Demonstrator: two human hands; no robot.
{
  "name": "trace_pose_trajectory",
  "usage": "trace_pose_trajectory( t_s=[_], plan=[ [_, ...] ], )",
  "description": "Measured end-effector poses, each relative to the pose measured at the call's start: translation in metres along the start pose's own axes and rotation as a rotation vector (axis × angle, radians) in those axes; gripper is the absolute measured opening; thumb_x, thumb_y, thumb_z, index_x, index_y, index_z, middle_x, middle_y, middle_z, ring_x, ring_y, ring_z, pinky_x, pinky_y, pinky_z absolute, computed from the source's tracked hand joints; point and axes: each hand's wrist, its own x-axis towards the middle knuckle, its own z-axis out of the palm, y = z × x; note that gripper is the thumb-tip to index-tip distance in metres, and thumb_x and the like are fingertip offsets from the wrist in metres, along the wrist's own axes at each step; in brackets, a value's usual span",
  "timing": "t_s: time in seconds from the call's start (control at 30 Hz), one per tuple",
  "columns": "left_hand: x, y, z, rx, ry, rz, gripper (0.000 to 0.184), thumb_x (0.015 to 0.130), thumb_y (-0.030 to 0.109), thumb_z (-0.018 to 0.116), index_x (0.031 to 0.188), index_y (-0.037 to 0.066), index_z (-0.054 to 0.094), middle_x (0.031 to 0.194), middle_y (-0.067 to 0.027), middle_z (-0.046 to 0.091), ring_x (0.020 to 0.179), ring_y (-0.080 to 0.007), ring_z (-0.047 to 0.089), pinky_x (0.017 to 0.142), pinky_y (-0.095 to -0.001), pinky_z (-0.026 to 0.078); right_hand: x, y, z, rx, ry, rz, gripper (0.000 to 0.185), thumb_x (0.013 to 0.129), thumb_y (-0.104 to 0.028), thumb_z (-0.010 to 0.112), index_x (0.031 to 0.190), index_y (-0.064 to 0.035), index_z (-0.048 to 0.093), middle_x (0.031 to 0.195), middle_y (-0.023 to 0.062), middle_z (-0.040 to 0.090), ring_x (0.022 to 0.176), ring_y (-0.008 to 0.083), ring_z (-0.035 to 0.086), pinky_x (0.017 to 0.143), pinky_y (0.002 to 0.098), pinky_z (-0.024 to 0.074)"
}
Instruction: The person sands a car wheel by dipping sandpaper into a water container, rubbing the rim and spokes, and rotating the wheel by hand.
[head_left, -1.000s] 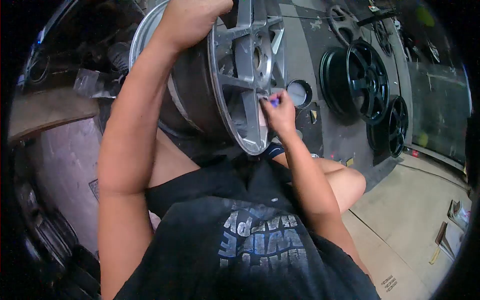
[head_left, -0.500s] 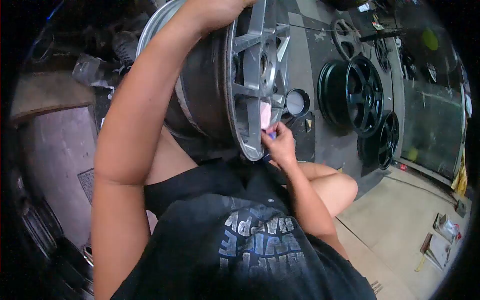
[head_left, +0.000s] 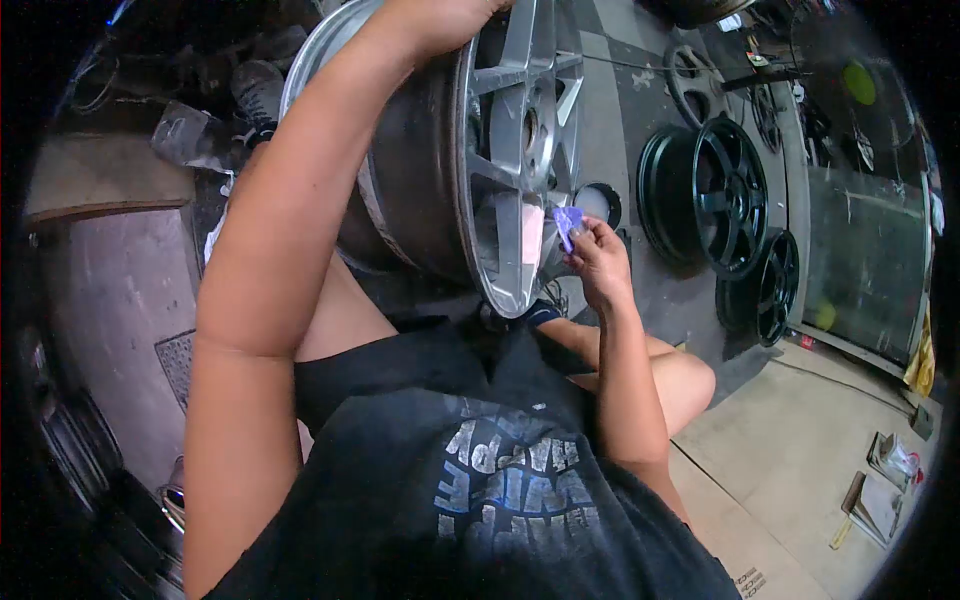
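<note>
A large silver wheel rim stands upright between my legs, its spoked face turned right. On one lower spoke is a smooth pink patch. My right hand pinches a small purple piece just right of that spoke, apart from the patch. At the top edge of the view my left hand lies at the upper part of the rim; its fingertips are cut off by the frame. Behind my right hand is a round dark container with pale contents.
Two dark green wheels stand on the floor at the right, near a glass panel. Papers or booklets lie on the tiles at the lower right. A clear plastic item is at the upper left.
My right hand has moved from the lower spoke out to the right, and the purple piece shows more fully. The pink patch, partly covered earlier, is now uncovered. My left hand stays at the rim's top.
</note>
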Motion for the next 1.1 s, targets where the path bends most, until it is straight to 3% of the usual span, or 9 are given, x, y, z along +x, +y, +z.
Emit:
trace_pose_trajectory(
  t_s=[0.2,0.27,0.3,0.43,0.53,0.67,0.93,1.03,1.1],
  plan=[
    [-0.003,-0.002,-0.001,-0.007,0.026,0.015,0.043,0.082,0.003,0.06,0.125,0.0,0.056,0.106,-0.0098,0.063,0.094,-0.0189,0.059,0.084,-0.0316,0.049,0.019,0.001,0.03,-0.059,-0.025,0.046,0.017,0.092,-0.01,0.071,0.107,-0.0041,0.065,0.093,0.0019,0.068,0.075,0.0115,0.06,0.066,0.0296,0.0493],
    [-0.004,0.0,-0.001,0.028,0.01,-0.005,0.043,0.082,0.004,0.061,0.125,0.0,0.056,0.106,-0.0103,0.063,0.094,-0.019,0.059,0.085,-0.0316,0.049,0.033,0.014,0.037,-0.444,-0.019,-0.303,0.019,0.091,-0.014,0.073,0.105,-0.0021,0.066,0.09,0.0039,0.068,0.076,0.0133,0.06,0.069,0.0294,0.0492],
    [-0.004,0.001,0.0,0.027,0.006,-0.007,0.043,0.082,0.004,0.061,0.125,0.0,0.056,0.106,-0.0103,0.063,0.094,-0.019,0.059,0.085,-0.0316,0.049,0.032,0.01,0.038,-0.582,0.014,-0.261,0.021,0.089,-0.015,0.075,0.101,-0.0005,0.065,0.087,0.0066,0.068,0.078,0.0147,0.06,0.071,0.031,0.0497],
    [-0.011,0.006,0.0,0.053,0.017,-0.022,0.045,0.082,0.006,0.062,0.126,0.0,0.056,0.107,-0.0106,0.062,0.094,-0.0193,0.059,0.085,-0.0325,0.048,0.002,0.035,0.04,-0.521,0.082,-0.364,0.023,0.087,-0.015,0.076,0.091,-0.0008,0.059,0.082,0.008,0.064,0.077,0.0153,0.059,0.072,0.0328,0.0494],
    [-0.014,0.013,0.002,0.054,0.001,-0.025,0.045,0.082,0.007,0.062,0.126,0.0,0.056,0.107,-0.0106,0.061,0.094,-0.019,0.058,0.084,-0.0325,0.048,-0.036,0.031,0.048,-0.543,0.061,-0.26,0.026,0.086,-0.016,0.077,0.088,0.0,0.057,0.08,0.0101,0.063,0.074,0.018,0.059,0.071,0.0341,0.0496],
    [-0.023,0.023,0.008,0.134,-0.031,0.008,0.044,0.082,0.006,0.062,0.125,0.001,0.055,0.107,-0.011,0.061,0.096,-0.0178,0.057,0.086,-0.0317,0.048,0.016,0.005,0.057,-0.704,0.161,-0.47,0.021,0.087,-0.014,0.076,0.092,0.0015,0.064,0.083,0.018,0.068,0.072,0.0242,0.063,0.068,0.0361,0.0504],
    [-0.029,0.026,0.014,0.073,-0.072,-0.013,0.042,0.081,0.004,0.06,0.123,0.001,0.056,0.113,-0.0105,0.061,0.101,-0.0173,0.056,0.092,-0.0283,0.046,-0.031,0.023,0.038,-0.621,0.017,-0.308,0.021,0.085,-0.012,0.077,0.086,-0.0001,0.06,0.078,0.0102,0.064,0.071,0.0163,0.058,0.069,0.0325,0.049],
    [-0.035,0.025,0.018,0.064,-0.1,0.025,0.043,0.08,0.004,0.061,0.123,0.001,0.056,0.113,-0.0106,0.061,0.101,-0.0172,0.056,0.092,-0.0284,0.046,0.01,0.007,0.047,-0.63,0.194,-0.296,0.02,0.085,-0.013,0.077,0.087,-0.0002,0.062,0.079,0.0117,0.065,0.072,0.0175,0.059,0.067,0.0338,0.0493],
    [-0.035,0.025,0.02,0.067,-0.09,0.023,0.042,0.08,0.004,0.061,0.122,0.001,0.056,0.112,-0.0098,0.061,0.1,-0.0167,0.056,0.09,-0.0284,0.046,0.002,0.028,0.042,-0.598,0.159,-0.347,0.021,0.085,-0.013,0.077,0.086,-0.0003,0.061,0.079,0.0115,0.065,0.072,0.0177,0.059,0.068,0.0339,0.0495]
  ],
)
